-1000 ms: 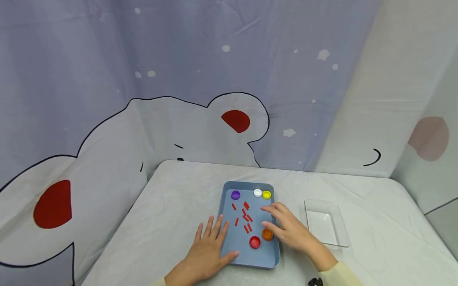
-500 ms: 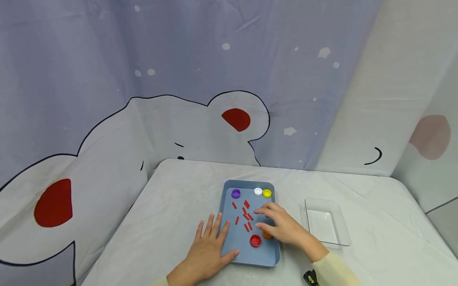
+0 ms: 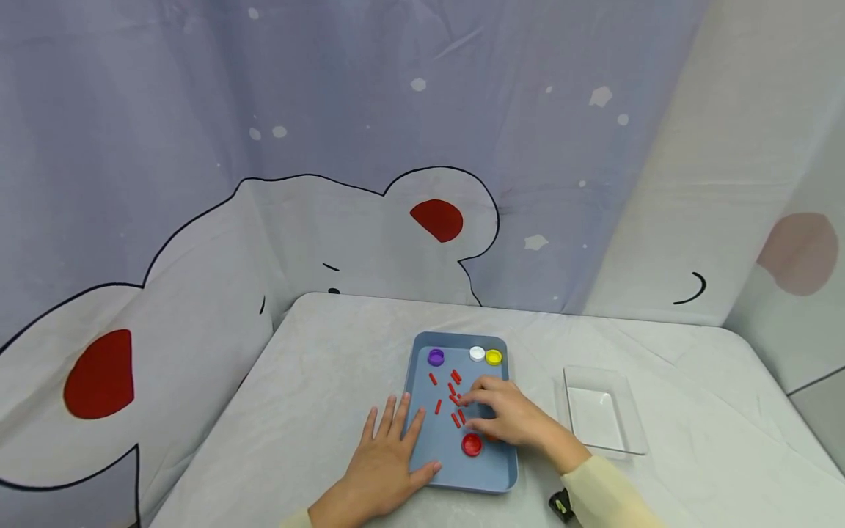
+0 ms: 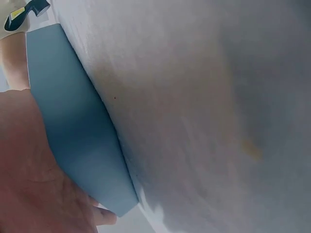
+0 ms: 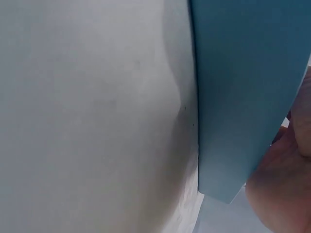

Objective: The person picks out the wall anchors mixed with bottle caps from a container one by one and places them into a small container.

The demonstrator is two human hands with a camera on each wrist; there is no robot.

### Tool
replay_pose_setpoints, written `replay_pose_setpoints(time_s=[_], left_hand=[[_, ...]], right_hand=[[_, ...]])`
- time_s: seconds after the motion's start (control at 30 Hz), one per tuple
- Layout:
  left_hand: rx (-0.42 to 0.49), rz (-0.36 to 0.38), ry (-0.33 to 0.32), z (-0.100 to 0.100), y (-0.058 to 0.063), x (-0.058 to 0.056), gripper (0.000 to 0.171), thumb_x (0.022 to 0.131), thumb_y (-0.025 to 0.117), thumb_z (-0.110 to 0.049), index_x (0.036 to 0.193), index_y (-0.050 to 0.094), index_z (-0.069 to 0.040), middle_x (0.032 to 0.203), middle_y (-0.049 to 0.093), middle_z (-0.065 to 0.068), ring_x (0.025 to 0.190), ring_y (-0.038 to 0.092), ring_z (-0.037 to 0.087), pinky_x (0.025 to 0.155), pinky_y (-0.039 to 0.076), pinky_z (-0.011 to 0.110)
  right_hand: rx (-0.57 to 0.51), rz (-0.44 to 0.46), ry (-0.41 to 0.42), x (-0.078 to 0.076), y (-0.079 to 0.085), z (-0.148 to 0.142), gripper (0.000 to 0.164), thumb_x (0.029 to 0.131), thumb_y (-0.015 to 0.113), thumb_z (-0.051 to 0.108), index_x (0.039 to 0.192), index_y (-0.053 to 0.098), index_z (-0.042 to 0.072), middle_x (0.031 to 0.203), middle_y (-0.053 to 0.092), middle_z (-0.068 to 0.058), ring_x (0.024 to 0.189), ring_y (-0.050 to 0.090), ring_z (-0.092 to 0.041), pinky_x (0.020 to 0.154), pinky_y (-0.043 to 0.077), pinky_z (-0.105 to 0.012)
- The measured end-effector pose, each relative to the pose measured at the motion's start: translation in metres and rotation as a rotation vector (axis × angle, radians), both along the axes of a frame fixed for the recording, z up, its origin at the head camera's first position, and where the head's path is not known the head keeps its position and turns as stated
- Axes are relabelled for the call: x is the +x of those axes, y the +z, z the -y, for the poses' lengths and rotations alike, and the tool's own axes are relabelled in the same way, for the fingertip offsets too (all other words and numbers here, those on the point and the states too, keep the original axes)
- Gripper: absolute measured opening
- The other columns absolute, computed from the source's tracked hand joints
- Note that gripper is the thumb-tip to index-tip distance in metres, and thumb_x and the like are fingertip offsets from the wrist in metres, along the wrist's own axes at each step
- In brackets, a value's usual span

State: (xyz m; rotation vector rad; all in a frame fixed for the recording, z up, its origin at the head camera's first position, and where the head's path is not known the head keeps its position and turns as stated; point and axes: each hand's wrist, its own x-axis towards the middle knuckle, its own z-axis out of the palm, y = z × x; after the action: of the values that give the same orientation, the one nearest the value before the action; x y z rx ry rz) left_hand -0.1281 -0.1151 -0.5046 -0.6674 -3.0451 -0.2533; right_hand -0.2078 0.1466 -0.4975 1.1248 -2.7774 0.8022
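Note:
A blue-grey tray (image 3: 485, 478) holds several short red sticks (image 3: 455, 420) scattered about its middle. My left hand (image 3: 379, 473) lies with spread fingers along the tray's left edge, thumb over the near left corner. From the right, my right hand (image 3: 515, 419) reaches over the tray, its fingertips right at the red sticks and a gap between thumb and forefinger. Below that hand sits a small red round dish (image 3: 472, 444); an orange one (image 3: 491, 438) is mostly hidden under the palm. Both wrist views show the tray's outer wall (image 5: 243, 97) beside the hand.
Small round dishes stand at the tray's far end: purple (image 3: 436, 357), white (image 3: 477, 353) and yellow (image 3: 493, 357). A clear plastic box (image 3: 627, 433) rests on the white cloth right of the tray. Patterned curtains rise behind the table.
My right hand has moved left across the tray, from beside the orange dish to the red sticks, now covering most of that dish. My left hand has stayed in place.

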Motion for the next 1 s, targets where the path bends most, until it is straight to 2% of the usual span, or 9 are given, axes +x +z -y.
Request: replay_pose_setpoints(time_s=[0.23,0.73,1.0], left_hand=[[-0.01,-0.005,-0.001,0.0,-0.001,0.0,0.083,0.096,0.045,-0.069,0.157,0.039,-0.012,0.166,0.021,0.019,0.153,0.019,0.042,0.119,0.015,0.063],[-0.006,0.023,-0.002,0.0,0.002,0.0,0.082,0.097,0.046,-0.068,0.157,0.039,-0.012,0.167,0.021,0.019,0.153,0.018,0.042,0.119,0.014,0.064],[-0.001,0.027,-0.004,0.0,0.0,-0.001,0.081,0.097,0.047,-0.066,0.156,0.04,-0.012,0.167,0.021,0.018,0.152,0.02,0.042,0.118,0.015,0.065]], right_hand=[[0.042,0.005,-0.026,-0.002,-0.001,0.004,0.028,0.087,0.08,0.027,0.114,0.077,0.019,0.107,0.06,0.005,0.101,0.057,-0.013,0.087,0.04,-0.038],[0.081,-0.054,-0.07,0.0,-0.005,0.01,0.029,0.082,0.084,0.03,0.11,0.079,0.022,0.108,0.062,0.004,0.102,0.058,-0.017,0.087,0.04,-0.039],[0.102,-0.066,-0.078,0.0,-0.006,0.011,0.029,0.082,0.085,0.03,0.11,0.079,0.022,0.107,0.06,0.005,0.102,0.058,-0.017,0.085,0.039,-0.036]])
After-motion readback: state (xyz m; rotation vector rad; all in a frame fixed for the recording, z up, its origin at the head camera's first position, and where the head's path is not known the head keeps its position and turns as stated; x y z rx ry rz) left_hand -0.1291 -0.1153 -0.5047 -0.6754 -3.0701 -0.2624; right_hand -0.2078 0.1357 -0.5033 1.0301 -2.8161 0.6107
